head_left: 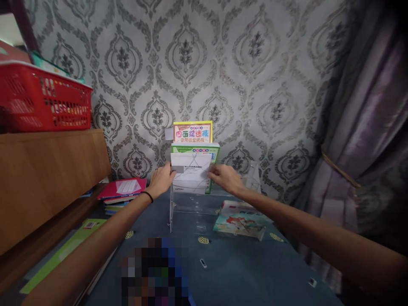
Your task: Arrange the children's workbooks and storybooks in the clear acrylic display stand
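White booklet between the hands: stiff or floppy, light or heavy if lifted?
The white booklet is probably fairly stiff: its cover stands flat, without visible sag. Likely light, looking smaller than the green book behind it, though its thickness is hidden.

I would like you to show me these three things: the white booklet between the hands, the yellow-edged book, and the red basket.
White booklet (191, 173): head view, middle of its front cover.
Yellow-edged book (193, 132): head view, visible upper part of its cover.
Red basket (40, 102): head view, its side wall.

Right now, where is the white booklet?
In the head view, the white booklet is just left of centre, between the left hand and the right hand, in front of the green-edged book.
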Demonstrator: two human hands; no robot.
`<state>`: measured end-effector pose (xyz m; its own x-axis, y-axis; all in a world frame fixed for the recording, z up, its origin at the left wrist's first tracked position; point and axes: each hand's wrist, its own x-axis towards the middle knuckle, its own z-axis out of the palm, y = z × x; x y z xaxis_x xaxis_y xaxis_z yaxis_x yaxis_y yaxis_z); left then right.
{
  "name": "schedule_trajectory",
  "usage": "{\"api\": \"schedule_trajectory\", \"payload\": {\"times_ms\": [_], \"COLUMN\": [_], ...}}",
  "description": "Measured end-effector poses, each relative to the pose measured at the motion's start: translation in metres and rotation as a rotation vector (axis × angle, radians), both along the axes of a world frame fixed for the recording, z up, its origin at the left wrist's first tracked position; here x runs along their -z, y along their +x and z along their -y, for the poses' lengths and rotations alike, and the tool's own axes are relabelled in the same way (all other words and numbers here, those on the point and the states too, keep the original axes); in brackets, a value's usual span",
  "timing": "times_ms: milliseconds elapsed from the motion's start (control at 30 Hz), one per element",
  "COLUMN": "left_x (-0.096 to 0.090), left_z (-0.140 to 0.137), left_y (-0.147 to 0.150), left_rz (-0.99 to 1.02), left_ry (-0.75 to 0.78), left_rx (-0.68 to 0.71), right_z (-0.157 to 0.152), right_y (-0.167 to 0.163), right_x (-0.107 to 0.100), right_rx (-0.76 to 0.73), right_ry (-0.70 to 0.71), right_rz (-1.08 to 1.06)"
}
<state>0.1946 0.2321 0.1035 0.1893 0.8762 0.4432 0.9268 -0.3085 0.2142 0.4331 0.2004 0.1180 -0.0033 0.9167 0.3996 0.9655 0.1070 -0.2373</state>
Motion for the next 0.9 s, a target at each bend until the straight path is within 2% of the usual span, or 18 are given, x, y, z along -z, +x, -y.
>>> {"api": "schedule_trajectory", "payload": {"times_ms": [200,467,900], "left_x": [0.000,0.005,0.008], "left_z": [-0.003,-0.007,-0.014], "left_y": [0.001,0.004,0.003], "left_rz": [-0.005,-0.004,0.078], "left_ry": [-0.024,-0.025,-0.074], "left_rx": [0.002,0.051,0.127], "right_z": [0.001,-0.015,-0.021], "right_y": [0.005,0.008,0.008], "right_x": [-0.004,0.006,0.006], "right_rx": [0.185,0.045,0.045], "right_ry": [0.001,-0.013,-0.012], "right_rz": [-0.066,-0.134,-0.152]}}
